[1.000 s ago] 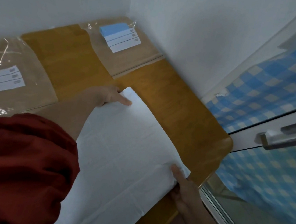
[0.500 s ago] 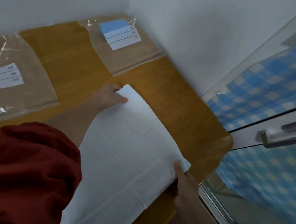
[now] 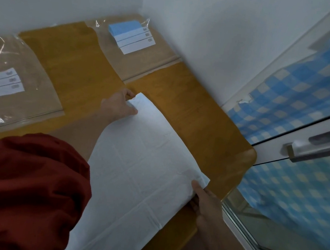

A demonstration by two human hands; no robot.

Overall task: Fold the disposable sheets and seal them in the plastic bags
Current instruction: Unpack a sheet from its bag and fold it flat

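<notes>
A white disposable sheet (image 3: 141, 163) lies folded in a long band across the wooden table (image 3: 192, 111). My left hand (image 3: 118, 105) pinches the sheet's far corner and lifts it slightly off the wood. My right hand (image 3: 206, 202) grips the near right corner at the table's edge, thumb on top. A clear plastic bag (image 3: 138, 61) with a blue-and-white label lies flat at the far corner by the wall. A second clear plastic bag (image 3: 17, 89) with a white label lies at the left.
White walls close the table in at the back and right. A window with a metal handle (image 3: 316, 147) and blue checkered cloth behind the glass stands to the right. My red sleeve (image 3: 24, 191) covers the lower left of the view.
My left hand went from resting flat on the far corner to pinching it and raising it. The right hand kept its hold on the near corner, and the sheet's far edge has lifted.
</notes>
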